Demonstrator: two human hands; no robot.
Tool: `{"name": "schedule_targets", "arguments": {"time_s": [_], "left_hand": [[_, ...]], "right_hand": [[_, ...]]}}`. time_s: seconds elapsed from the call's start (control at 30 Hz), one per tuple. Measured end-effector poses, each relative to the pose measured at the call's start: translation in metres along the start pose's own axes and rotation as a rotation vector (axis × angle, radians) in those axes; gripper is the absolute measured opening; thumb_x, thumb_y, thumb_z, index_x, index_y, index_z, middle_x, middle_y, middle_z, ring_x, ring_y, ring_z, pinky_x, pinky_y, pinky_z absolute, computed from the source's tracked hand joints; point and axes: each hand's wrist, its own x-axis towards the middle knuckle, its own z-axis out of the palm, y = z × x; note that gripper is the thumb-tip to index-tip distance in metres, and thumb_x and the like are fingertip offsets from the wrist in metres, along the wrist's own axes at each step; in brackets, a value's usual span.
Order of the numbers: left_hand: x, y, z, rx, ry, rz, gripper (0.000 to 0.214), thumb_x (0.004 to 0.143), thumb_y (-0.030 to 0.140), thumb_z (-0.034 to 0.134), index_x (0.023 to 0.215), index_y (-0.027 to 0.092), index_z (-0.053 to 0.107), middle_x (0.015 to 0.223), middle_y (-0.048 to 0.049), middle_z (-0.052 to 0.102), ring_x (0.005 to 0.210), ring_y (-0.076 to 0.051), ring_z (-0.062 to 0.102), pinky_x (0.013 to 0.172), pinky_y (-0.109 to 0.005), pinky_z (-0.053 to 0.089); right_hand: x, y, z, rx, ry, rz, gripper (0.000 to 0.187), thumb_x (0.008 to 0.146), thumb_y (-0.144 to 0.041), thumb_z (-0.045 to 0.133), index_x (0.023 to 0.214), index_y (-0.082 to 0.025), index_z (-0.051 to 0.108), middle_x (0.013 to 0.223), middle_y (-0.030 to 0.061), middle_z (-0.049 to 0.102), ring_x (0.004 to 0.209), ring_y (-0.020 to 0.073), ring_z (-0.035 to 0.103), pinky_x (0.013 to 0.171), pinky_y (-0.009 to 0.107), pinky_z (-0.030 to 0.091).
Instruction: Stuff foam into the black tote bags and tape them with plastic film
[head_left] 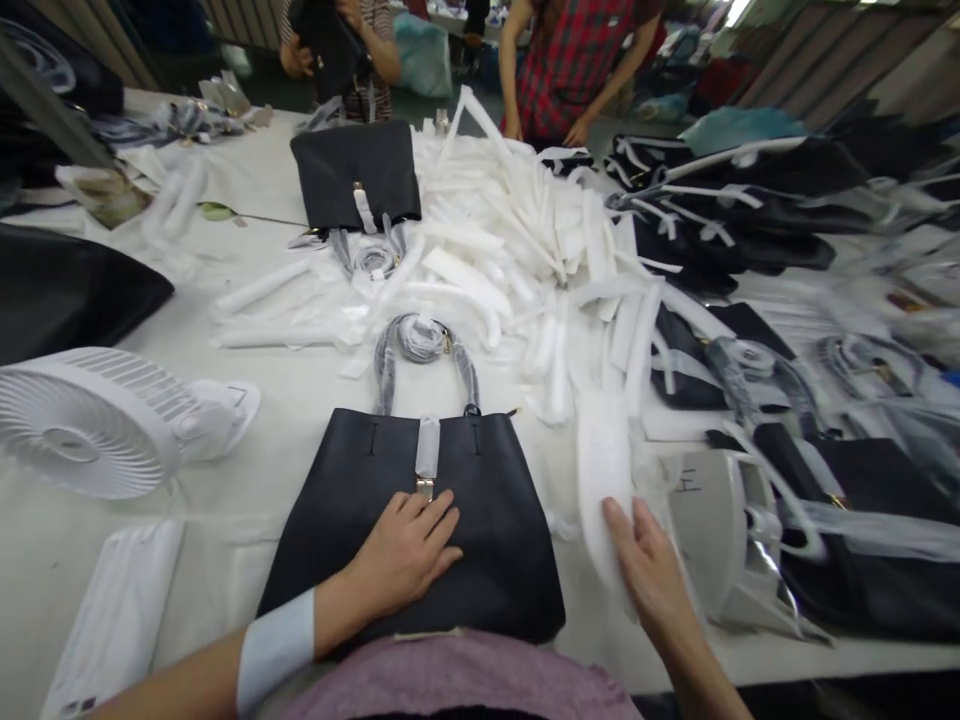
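A black handbag (480,510) lies flat in front of me, its wrapped handles pointing away. Clear wrap covers the coiled strap (421,338) between the handles, and white film covers the tab (427,447) above a metal clasp. My left hand (409,555) rests flat on the bag's front just below the clasp, fingers stretched out, gripping nothing. To the bag's right, my right hand (651,560) holds the near part of a wide white foam strip (604,450), thumb on top; its other fingers are partly hidden.
White foam strips (510,220) pile up beyond the bag. Another black handbag (356,175) lies at the far side, and more bags (885,480) crowd the right. A white fan (82,425) stands left. Two people work across the table (225,545).
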Motion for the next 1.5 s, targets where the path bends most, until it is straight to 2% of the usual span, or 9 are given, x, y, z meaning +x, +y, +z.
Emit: {"name": "schedule_targets", "arguments": {"time_s": [0.1,0.2,0.37,0.47,0.63,0.8,0.93,1.13,1.5], "left_hand": [[0.041,-0.003,-0.019,-0.055,-0.132,0.130,0.049,0.097,0.024,0.049,0.144,0.019,0.038,0.156,-0.0176,0.028,0.106,-0.025,0.062,0.085,-0.039,0.053],[0.100,-0.005,-0.036,-0.067,-0.303,0.269,0.076,0.089,0.024,0.063,0.152,0.025,0.020,0.162,-0.0194,0.005,0.102,-0.026,0.066,0.077,-0.035,0.056],[0.170,-0.004,-0.037,-0.003,-0.546,0.362,0.075,0.071,0.045,0.083,0.133,0.023,0.048,0.140,-0.0140,0.046,0.091,-0.029,0.069,0.066,-0.034,0.056],[0.161,-0.003,-0.031,0.062,-0.424,0.387,0.058,0.072,0.047,0.082,0.115,0.019,0.055,0.117,-0.0080,0.058,0.076,-0.024,0.068,0.057,-0.032,0.052],[0.108,-0.007,-0.024,0.106,-0.009,0.407,0.009,0.096,0.029,0.055,0.094,0.020,0.054,0.106,-0.0028,0.061,0.066,-0.015,0.061,0.051,-0.027,0.044],[0.093,-0.006,-0.020,0.060,0.236,0.427,0.023,0.102,0.022,0.035,0.090,0.018,0.054,0.100,-0.0035,0.064,0.061,-0.012,0.056,0.051,-0.026,0.040],[0.096,-0.005,-0.019,0.025,0.276,0.421,0.026,0.103,0.024,0.033,0.090,0.018,0.055,0.100,-0.0039,0.065,0.064,-0.013,0.058,0.053,-0.026,0.043],[0.097,-0.008,-0.024,-0.013,0.279,0.441,0.027,0.103,0.025,0.033,0.085,0.019,0.053,0.094,-0.0026,0.064,0.061,-0.013,0.056,0.051,-0.026,0.041],[0.100,-0.005,-0.028,0.102,0.198,0.452,0.012,0.098,0.024,0.051,0.087,0.019,0.055,0.104,-0.0029,0.065,0.067,-0.015,0.053,0.055,-0.030,0.039]], "right_hand": [[-0.024,0.000,0.024,0.246,-0.129,0.101,0.051,0.087,-0.062,0.047,0.108,-0.018,0.060,0.102,0.0120,0.070,0.097,0.0282,0.065,0.085,0.039,0.053],[-0.027,0.002,0.035,0.206,-0.132,0.075,0.049,0.085,-0.062,0.048,0.100,-0.018,0.061,0.093,0.0103,0.069,0.088,0.0265,0.065,0.080,0.039,0.052],[-0.021,-0.009,0.024,-0.085,-0.074,0.021,0.049,0.083,-0.060,0.047,0.100,-0.017,0.061,0.069,0.0036,0.061,0.060,0.0205,0.054,0.062,0.034,0.045],[-0.021,-0.021,0.006,-0.122,-0.053,0.009,0.046,0.083,-0.053,0.046,0.107,-0.017,0.059,0.065,0.0005,0.058,0.054,0.0183,0.051,0.059,0.032,0.042],[-0.026,-0.039,-0.012,-0.114,0.089,0.023,0.022,0.080,-0.039,0.041,0.088,-0.021,0.051,0.046,-0.0100,0.029,0.040,0.0150,0.037,0.046,0.028,0.029],[-0.029,-0.053,0.012,-0.032,0.035,-0.102,0.024,0.086,-0.043,0.043,0.087,-0.021,0.051,0.048,-0.0098,0.030,0.039,0.0137,0.037,0.046,0.028,0.028],[-0.026,-0.048,0.035,-0.017,-0.001,-0.145,0.034,0.094,-0.051,0.044,0.076,-0.022,0.048,0.050,-0.0083,0.034,0.039,0.0118,0.037,0.047,0.027,0.027],[-0.022,-0.039,0.054,-0.095,-0.051,-0.355,0.033,0.100,-0.045,0.039,0.089,-0.019,0.057,0.059,-0.0016,0.054,0.054,0.0155,0.055,0.055,0.026,0.032],[-0.011,-0.056,0.037,-0.383,-0.574,-0.206,0.031,0.085,-0.027,0.059,0.057,-0.018,0.051,0.053,-0.0003,0.054,0.052,0.0123,0.047,0.052,0.027,0.020]]}}
